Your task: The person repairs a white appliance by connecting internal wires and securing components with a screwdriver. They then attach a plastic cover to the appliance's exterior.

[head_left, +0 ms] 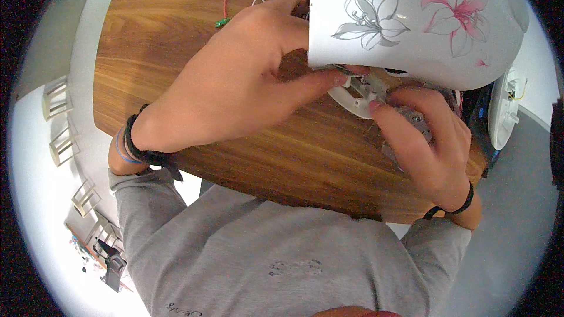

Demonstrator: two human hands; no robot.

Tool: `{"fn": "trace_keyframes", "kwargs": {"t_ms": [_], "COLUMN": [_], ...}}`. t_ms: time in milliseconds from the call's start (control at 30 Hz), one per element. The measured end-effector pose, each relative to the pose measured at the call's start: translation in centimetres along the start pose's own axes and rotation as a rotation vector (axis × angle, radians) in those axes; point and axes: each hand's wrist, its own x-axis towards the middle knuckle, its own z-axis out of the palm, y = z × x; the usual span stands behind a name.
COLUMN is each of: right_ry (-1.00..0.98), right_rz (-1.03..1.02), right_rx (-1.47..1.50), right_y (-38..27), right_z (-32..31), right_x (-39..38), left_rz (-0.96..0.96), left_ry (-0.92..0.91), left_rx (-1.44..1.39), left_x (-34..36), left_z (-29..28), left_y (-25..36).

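A white rounded casing [405, 53] with grey and pink flower drawings takes up the upper right. Below its lower edge is a small white plastic part [351, 104] with openings in it. My left hand [235, 76] reaches in from the left, its thumb pressed on this part; its other fingers are partly hidden behind the casing. From the right, my right hand [432, 141] pinches the same part between thumb and fingers. A greyish, see-through-looking piece [416, 120] shows beneath the right hand; its kind is unclear.
Red, white and blue wires, one ending in a green connector [221, 23], lie beyond my left hand on the wooden table [147, 41]. A white oval plastic piece [502, 114] and a dark object [483, 120] are at the right edge. White chairs [57, 98] stand to the left.
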Motion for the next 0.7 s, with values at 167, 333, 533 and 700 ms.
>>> {"fn": "trace_keyframes", "kwargs": {"t_ms": [167,333,533,700], "right_ry": [0.031,0.132,0.192,0.189], "right_rz": [0.147,-0.127,-0.065,-0.041], "right_rx": [0.180,0.034,-0.010,-0.022], "right_y": [-0.1,1.1,0.5,0.7], "right_z": [0.8,1.0,1.3,1.6], "right_x": [-1.0,-0.8,-0.4,-0.6], "left_rz": [0.056,-0.006,0.033,-0.010], "left_ry": [0.038,0.022,-0.023,-0.085], "left_rx": [0.045,0.061,0.043,0.167], "left_x": [0.3,0.0,0.1,-0.3], "left_z": [0.1,0.1,-0.2,-0.7], "left_y": [-0.2,-0.2,0.0,1.2]}}
